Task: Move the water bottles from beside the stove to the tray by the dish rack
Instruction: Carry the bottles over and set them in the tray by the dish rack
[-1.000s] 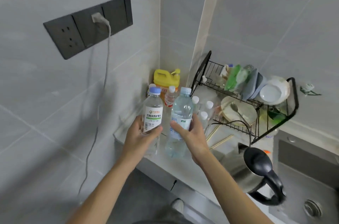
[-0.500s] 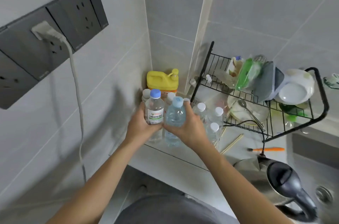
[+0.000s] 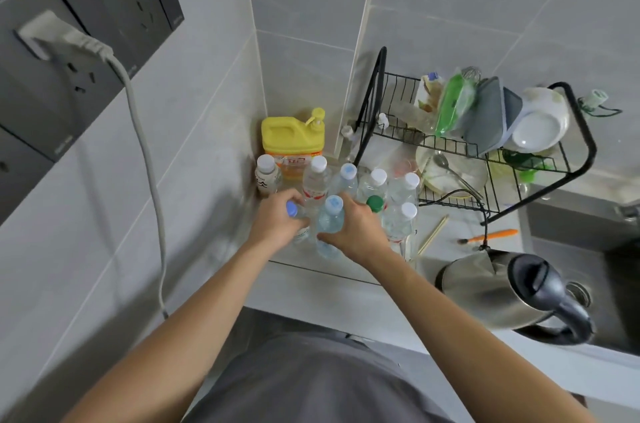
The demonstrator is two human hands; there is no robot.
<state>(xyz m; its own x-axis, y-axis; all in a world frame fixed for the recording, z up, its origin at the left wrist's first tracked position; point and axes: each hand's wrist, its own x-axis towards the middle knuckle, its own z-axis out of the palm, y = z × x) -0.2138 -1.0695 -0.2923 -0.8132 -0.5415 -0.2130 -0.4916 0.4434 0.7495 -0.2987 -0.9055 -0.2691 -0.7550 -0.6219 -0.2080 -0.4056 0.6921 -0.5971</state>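
Two water bottles stand at the near edge of a cluster of bottles in the far-left corner of the counter, just left of the dish rack (image 3: pixel 485 152). The left hand (image 3: pixel 277 225) curls around the dark-blue-capped bottle (image 3: pixel 292 209); the right hand (image 3: pixel 356 230) wraps the light-blue-capped bottle (image 3: pixel 330 222), fingers round its far side. Both bottles sit upright and touch one another, hemmed in by the other bottles (image 3: pixel 401 194) behind and to the right. Whether a tray lies under them cannot be told; only a thin clear edge shows near the front.

Judged from their look, the bottles are thin clear plastic and appear filled, so moderately heavy, smooth and possibly slick. The walls would give under a hard squeeze, so a firm wrap around the middle or the stiffer shoulder below the cap looks the safest hold. Letting go calls for care, since neighbours packed this close could topple.

A yellow jug (image 3: pixel 292 142) stands in the far corner. A steel kettle (image 3: pixel 512 294) sits near right, chopsticks (image 3: pixel 433 235) and an orange brush (image 3: pixel 491 235) lying beyond it.
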